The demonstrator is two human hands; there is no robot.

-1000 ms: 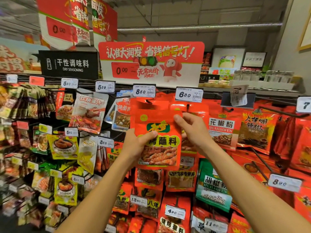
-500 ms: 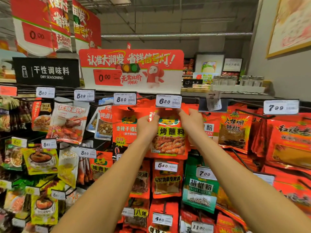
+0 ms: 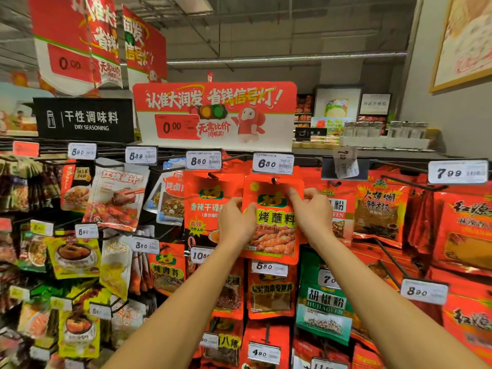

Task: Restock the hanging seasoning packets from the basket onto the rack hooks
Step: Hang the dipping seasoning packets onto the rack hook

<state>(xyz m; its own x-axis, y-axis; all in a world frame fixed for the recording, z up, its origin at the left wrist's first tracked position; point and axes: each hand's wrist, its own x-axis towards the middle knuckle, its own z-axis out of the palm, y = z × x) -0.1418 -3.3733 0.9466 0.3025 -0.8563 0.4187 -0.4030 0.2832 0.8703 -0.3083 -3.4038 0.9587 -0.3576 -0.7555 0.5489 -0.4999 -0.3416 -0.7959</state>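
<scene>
A red seasoning packet (image 3: pixel 274 230) with a yellow label band and a picture of grilled skewers hangs at the top row of the rack. Its hang hole sits on the hook (image 3: pixel 274 179) just under the 6.80 price tag (image 3: pixel 273 163). My left hand (image 3: pixel 235 222) grips the packet's left edge with thumb in front. My right hand (image 3: pixel 312 209) pinches its upper right edge, index finger raised toward the hole. The basket is not in view.
Rows of hooks with red, yellow and green seasoning packets and white price tags fill the rack (image 3: pixel 399 182). A similar red packet (image 3: pixel 205 206) hangs just left. A red promotional sign (image 3: pixel 213 113) stands above. Hooks stick out toward me at right.
Both hands lifted the red packet from chest height up to the top-row hook under the 6.80 tag. The view has also come closer to the rack.
</scene>
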